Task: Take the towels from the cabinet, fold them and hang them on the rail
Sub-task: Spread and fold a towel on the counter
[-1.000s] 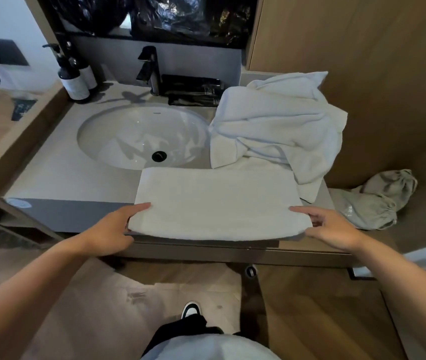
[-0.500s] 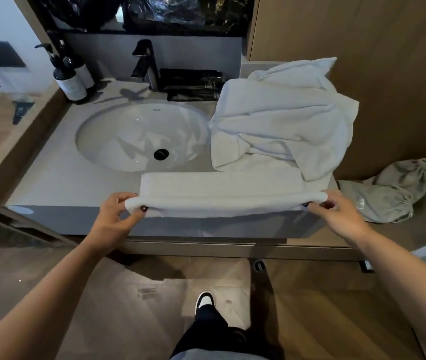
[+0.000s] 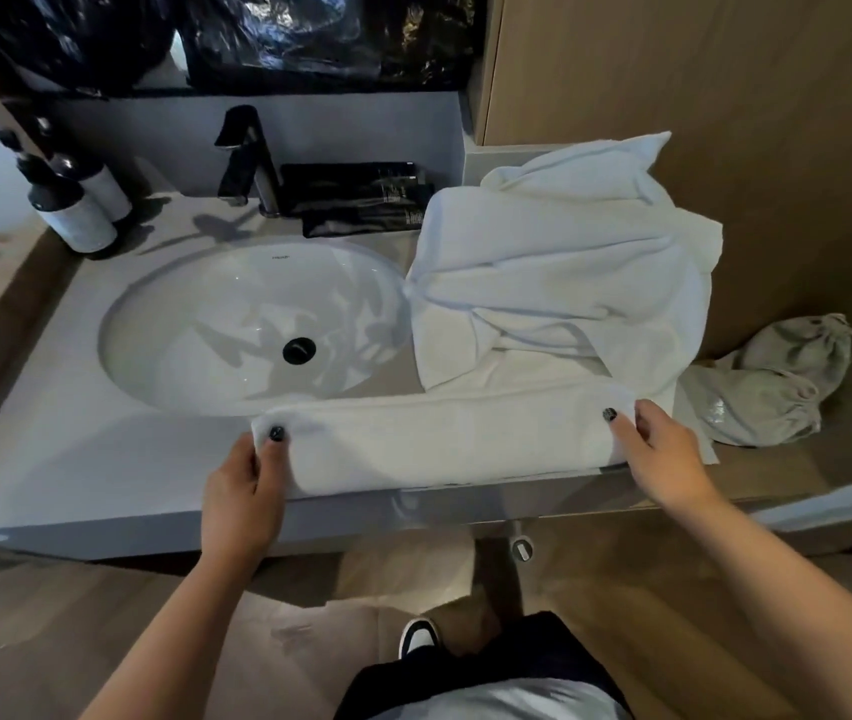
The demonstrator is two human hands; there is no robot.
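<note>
Folded white towel (image 3: 444, 441) lay along the near edge of the counter (image 3: 49, 407), just near of the sink (image 3: 252, 324). Left hand (image 3: 244, 491) pinched its left end, right hand (image 3: 660, 459) its right end, thumbs on top. Loose towels (image 3: 564, 283) sat heaped at far right, probably touching the folded one.

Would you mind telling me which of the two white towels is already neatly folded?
The long folded towel at the counter's front edge, pinched at both ends; the other towel lies crumpled behind it.

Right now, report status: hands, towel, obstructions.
Left hand and right hand pinch the ends of the folded towel at the counter edge. Unfolded towel pile right behind it. Rail not in view.
</note>
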